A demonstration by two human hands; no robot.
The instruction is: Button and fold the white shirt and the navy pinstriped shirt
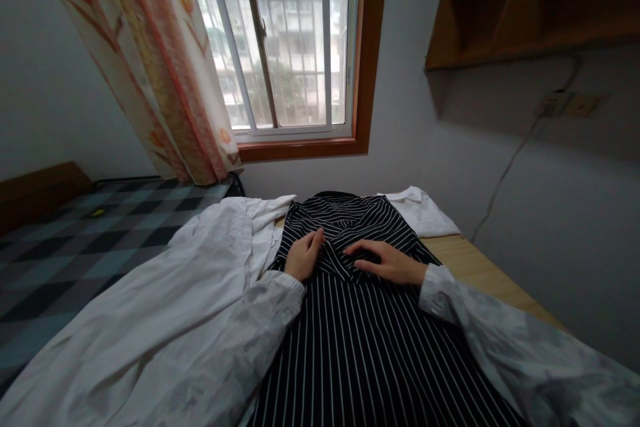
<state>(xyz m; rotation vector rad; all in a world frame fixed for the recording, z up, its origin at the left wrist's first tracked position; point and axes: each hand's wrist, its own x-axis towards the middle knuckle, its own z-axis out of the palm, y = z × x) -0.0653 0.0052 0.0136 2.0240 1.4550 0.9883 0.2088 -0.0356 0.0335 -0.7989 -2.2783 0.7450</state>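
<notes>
A black shirt with thin white stripes (360, 347) lies spread lengthwise on a wooden table (480, 267), its collar toward the window. My left hand (303, 255) rests on the shirt's left upper part, fingers together and laid flat. My right hand (385, 259) lies flat on the shirt near the collar, fingers stretched toward the left. Neither hand holds anything. Both arms wear pale patterned sleeves.
A white garment (165, 327) lies crumpled left of the striped shirt, another white piece (420, 210) behind it. A bed with a checked cover (75, 240) stands at left. A window (285, 40) with a flowered curtain (150, 60), a wooden shelf (525, 7) and a wall socket (553, 103) are beyond.
</notes>
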